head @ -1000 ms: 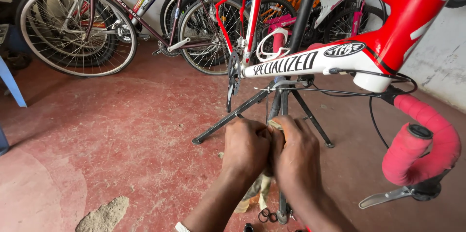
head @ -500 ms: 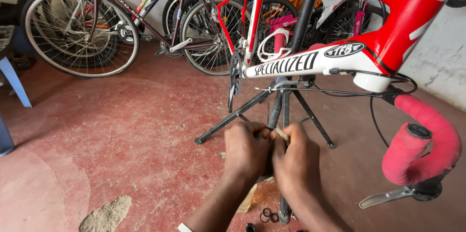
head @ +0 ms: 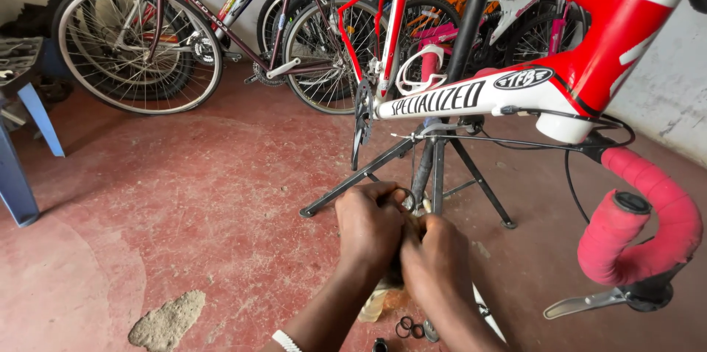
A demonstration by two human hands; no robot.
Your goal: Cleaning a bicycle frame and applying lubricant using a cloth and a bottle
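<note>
Under one frame [head: 471, 94], two hands: left hand [head: 370, 228], right hand [head: 434, 260].

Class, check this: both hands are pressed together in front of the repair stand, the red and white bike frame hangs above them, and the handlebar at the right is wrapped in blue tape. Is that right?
Not quite. The handlebar is wrapped in red tape, not blue, as the head view shows. The rest holds: the left hand and right hand meet before the repair stand, under the red and white frame.

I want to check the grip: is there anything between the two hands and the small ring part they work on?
Nothing visible. The left hand and right hand close directly on the small ring part, with a rag hanging below them.
</note>
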